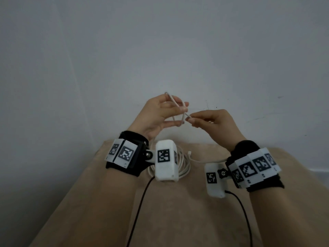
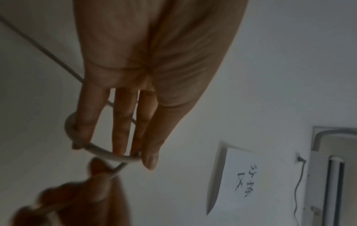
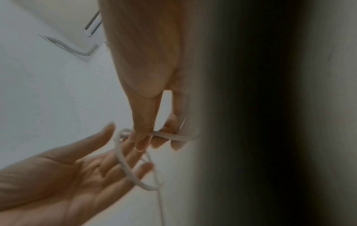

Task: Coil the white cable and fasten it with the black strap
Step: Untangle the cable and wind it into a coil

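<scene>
My left hand (image 1: 175,111) is raised above the table's far edge, palm toward me and fingers spread straight. The white cable (image 1: 173,102) is looped over its thumb and around its fingers. In the left wrist view the cable (image 2: 100,150) bends round the little finger and crosses the fingertips. My right hand (image 1: 190,118) pinches the cable just right of that loop; the right wrist view shows the pinch (image 3: 146,137) and the loop (image 3: 125,166). The remaining cable (image 1: 185,164) lies in loose turns on the table, partly hidden behind the left wrist camera. No black strap is visible.
The beige table (image 1: 160,211) ends at a white wall. Two black wires (image 1: 138,211) run from the wrist cameras toward me. A paper sign (image 2: 237,175) and an air conditioner (image 2: 334,168) are on the wall.
</scene>
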Demonstrator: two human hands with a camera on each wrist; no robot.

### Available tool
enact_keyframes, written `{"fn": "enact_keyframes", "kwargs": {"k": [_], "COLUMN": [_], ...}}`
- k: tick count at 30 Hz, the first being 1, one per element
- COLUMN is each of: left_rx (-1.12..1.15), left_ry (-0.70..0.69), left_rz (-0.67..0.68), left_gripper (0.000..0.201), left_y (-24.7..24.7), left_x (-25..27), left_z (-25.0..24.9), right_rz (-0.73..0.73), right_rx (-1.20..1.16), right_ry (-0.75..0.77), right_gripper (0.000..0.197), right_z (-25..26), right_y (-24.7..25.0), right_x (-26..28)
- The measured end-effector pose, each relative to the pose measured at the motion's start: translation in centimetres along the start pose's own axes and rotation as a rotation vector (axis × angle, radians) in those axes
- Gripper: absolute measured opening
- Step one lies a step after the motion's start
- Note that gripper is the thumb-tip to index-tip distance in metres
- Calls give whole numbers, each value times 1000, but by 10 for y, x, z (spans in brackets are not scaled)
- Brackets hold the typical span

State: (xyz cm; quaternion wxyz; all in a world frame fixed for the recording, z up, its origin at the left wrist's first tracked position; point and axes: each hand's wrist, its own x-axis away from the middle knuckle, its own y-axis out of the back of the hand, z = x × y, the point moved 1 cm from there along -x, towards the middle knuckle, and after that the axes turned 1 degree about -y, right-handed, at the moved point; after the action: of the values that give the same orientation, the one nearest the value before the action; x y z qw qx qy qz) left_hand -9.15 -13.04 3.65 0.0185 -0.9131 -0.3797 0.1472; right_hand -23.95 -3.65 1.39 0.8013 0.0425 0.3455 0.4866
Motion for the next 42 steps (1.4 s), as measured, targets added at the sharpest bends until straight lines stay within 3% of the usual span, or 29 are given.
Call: {"fn": "enact_keyframes", "kwargs": {"k": [4,9,12,14,17,20,25,28,30,34,42], "left_rx": [-75,-58,11,51,87,81,76,87,122,166,-64], "left_ry": [50,3,-21,-41,-43,-22,-4,11,23,39,48], "left_rz": [81,-15,-34,-33,-27,2,77,84,78,28,26], "left_gripper": [12,10,10,10,10,8,6,6,7,6,7], "left_y": [-11,-1,3,7,11,10,-1,-1,3,10,2], "left_x": [-2,-4,-3,-2,-3,-3,-2,-2,-2,-3,-1], "left_z": [10,8,3,-2,-4,-3,-2,-2,-2,-1,4], "right_rz": [-38,-21,-19,23,-70,-163,87,161,132,52,-60], "right_rx": [-4,121,500,575,471,397,240,205,185,93,-230], "right_ry": [27,-27,-80,-185,-221,-63,175,97,22,18,26], "right_gripper": [18,9,33,52,56,49,34,15,8,11,16], "right_z": [5,3,-11,-20,-24,-15,0,-1,-6,-8,11], "right_y": [-4,1,4,4,4,3,-20,-25,-21,-12,-17], "right_x": [-1,-1,-2,-2,-2,-2,-1,-2,-1,-1,-1]}}
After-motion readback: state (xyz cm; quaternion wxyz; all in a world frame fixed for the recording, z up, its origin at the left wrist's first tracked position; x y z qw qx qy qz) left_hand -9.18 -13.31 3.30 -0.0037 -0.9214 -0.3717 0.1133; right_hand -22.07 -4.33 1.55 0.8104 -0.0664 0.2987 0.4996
